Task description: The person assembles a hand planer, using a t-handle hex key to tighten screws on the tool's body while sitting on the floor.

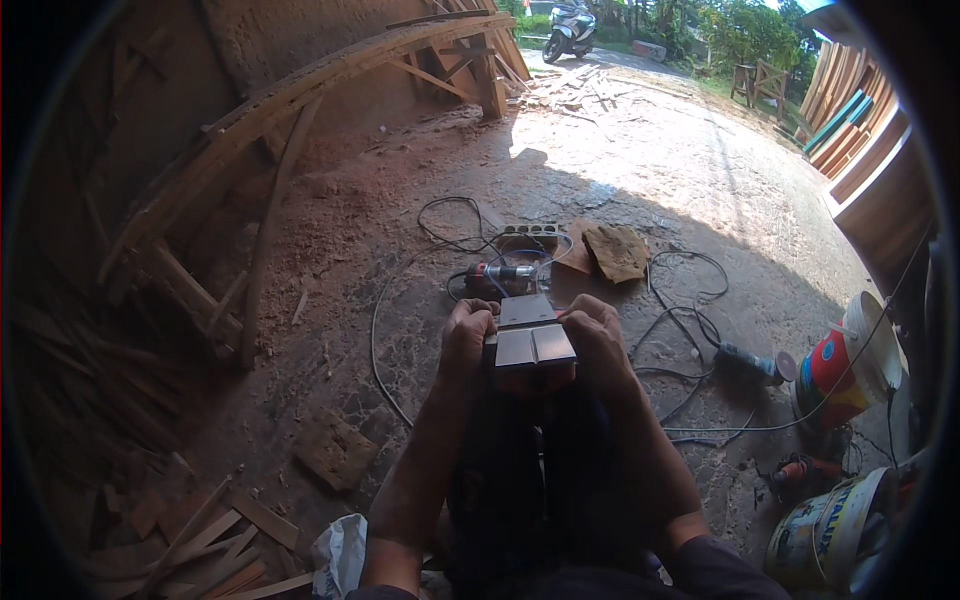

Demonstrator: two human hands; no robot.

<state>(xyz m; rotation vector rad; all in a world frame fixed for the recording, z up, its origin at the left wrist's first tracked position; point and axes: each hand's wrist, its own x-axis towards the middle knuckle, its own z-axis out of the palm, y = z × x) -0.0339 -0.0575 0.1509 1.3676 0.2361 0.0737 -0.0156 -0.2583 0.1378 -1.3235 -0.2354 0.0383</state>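
My left hand (466,335) and my right hand (597,340) grip the two sides of a power tool with a flat grey metal base (530,340), held upside down in front of me between my knees. The base plate faces up, with a slot across its middle. Both forearms come in from the lower edge. Just beyond the tool lies a red and silver power tool (497,275) on the dirt floor, with a white power strip (530,233) behind it and black cables looping around them.
An angle grinder (752,364) lies to the right among cables. Paint buckets (850,365) (835,530) stand at the right edge. Wood offcuts (200,530) pile at lower left, a curved timber frame (300,90) runs along the left, and a parked scooter (568,30) is far back.
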